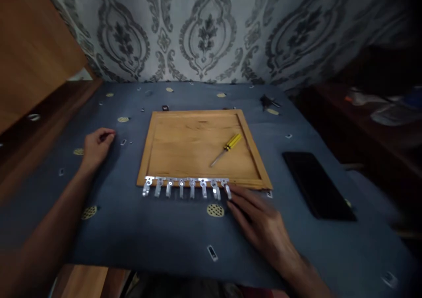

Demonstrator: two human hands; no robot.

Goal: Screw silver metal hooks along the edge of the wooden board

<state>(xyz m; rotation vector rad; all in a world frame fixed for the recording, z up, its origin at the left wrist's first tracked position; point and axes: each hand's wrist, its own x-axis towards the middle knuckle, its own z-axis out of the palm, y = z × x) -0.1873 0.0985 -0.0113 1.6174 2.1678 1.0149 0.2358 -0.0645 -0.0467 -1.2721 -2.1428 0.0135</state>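
A shallow wooden panel (191,146) with a raised frame lies on the blue patterned cloth. Along its near edge sits a silvery metal hook rail (192,183), its several hooks pointing toward me. My right hand (260,219) has its thumb and fingers closed around the rail's rightmost hook, at the panel's near right corner. A screwdriver (229,146) with a yellow handle rests on the panel, tip toward the near side. Left of the panel, apart from it, my left hand (98,147) is closed with fingertips pinched; whatever they hold, if anything, is too small to make out.
A black tablet-like slab (318,186) lies to the right. Near the far right corner of the cloth is a small dark object (268,101), blurred. A patterned curtain (207,30) hangs behind, and a brown wooden board (36,38) stands at the left.
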